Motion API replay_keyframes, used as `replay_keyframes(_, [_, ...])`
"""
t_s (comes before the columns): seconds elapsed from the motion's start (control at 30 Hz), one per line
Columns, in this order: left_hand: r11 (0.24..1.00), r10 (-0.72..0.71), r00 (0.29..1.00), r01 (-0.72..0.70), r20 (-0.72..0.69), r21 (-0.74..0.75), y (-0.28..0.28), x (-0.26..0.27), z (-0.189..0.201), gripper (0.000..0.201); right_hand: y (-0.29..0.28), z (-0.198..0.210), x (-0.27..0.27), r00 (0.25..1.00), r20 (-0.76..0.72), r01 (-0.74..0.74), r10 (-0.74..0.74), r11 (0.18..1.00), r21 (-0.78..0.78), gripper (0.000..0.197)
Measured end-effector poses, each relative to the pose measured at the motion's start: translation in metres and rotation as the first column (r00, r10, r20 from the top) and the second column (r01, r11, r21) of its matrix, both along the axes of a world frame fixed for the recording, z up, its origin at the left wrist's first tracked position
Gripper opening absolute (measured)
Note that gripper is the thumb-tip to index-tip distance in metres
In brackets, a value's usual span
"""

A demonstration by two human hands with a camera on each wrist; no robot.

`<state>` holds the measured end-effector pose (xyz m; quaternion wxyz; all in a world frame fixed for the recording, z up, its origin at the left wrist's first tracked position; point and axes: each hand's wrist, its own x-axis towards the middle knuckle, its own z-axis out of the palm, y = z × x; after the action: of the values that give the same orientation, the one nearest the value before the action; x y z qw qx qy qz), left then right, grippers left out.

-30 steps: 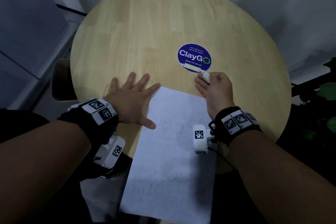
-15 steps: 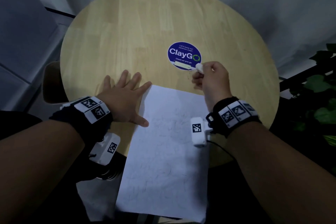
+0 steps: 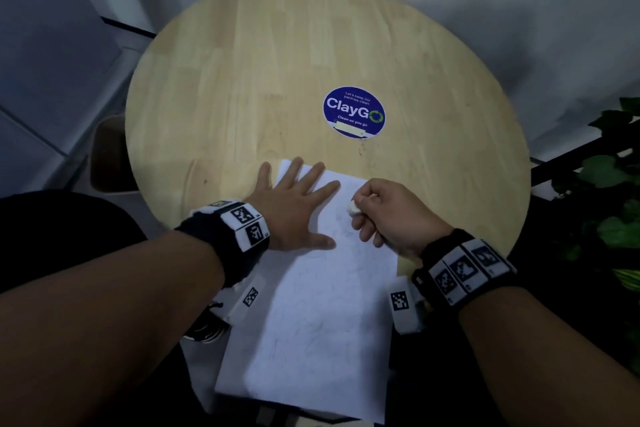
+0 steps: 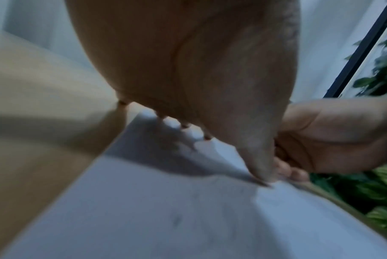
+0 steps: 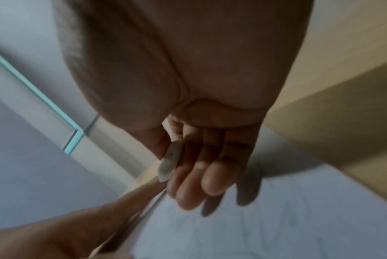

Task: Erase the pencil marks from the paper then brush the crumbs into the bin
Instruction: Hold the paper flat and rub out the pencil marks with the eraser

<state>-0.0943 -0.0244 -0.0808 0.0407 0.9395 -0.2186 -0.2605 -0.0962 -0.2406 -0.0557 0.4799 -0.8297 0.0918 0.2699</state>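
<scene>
One paper (image 3: 322, 315), one eraser (image 3: 353, 208), apparently, pinched by right hand (image 3: 391, 215); left hand (image 3: 294, 211) flat.

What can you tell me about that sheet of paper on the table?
The paper is a white rectangular sheet with faint pencil marks, lying flat on the round wooden table, its near end overhanging the edge. The left hand presses its far corner flat; the right hand holds a white eraser above it.

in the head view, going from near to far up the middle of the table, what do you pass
Near edge of the paper → left hand pressing the paper flat, about level with the right hand pinching the eraser → blue round sticker → bare wood of the table.
</scene>
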Motion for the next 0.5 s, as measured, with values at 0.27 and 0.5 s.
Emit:
replay_keyframes(0.27, [0.999, 0.044, 0.998, -0.045, 0.034, 0.025, -0.004, -0.005, -0.013, 0.128, 0.015, -0.003, 0.009, 0.980, 0.138, -0.123, 0.142, 0.983, -0.136, 0.014])
replay_keyframes(0.5, [0.998, 0.058, 0.998, -0.058, 0.010, 0.040, -0.007, -0.004, -0.011, 0.130, 0.025, 0.000, 0.013, 0.929, 0.152, -0.303, 0.338, 0.928, -0.216, 0.016])
